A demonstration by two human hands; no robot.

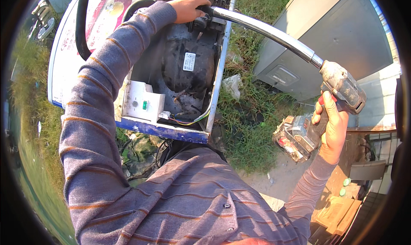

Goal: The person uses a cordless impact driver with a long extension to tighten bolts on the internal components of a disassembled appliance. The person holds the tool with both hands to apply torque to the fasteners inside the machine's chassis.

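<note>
My left hand (190, 9) grips the dark end of a chrome flexible extension shaft (265, 28) at the top of an open appliance housing (218, 82). My right hand (332, 129) holds a dirty cordless drill (342, 86), index finger at its red trigger, with a battery pack (295, 135) below. The shaft runs from the drill's chuck to my left hand. Inside the housing are a black compressor (184, 71), a short copper pipe stub (200, 36), a white box (141, 104) with a green switch and coloured wires (188, 121). Whatever the shaft's tip touches is hidden.
A white-and-red appliance top (81, 26) with a black hose (82, 35) lies left. A large grey cabinet (329, 39) stands right. Weedy grass (248, 142), a plastic scrap (232, 85) and dirt surround the housing. Wooden boards (338, 213) lie at lower right.
</note>
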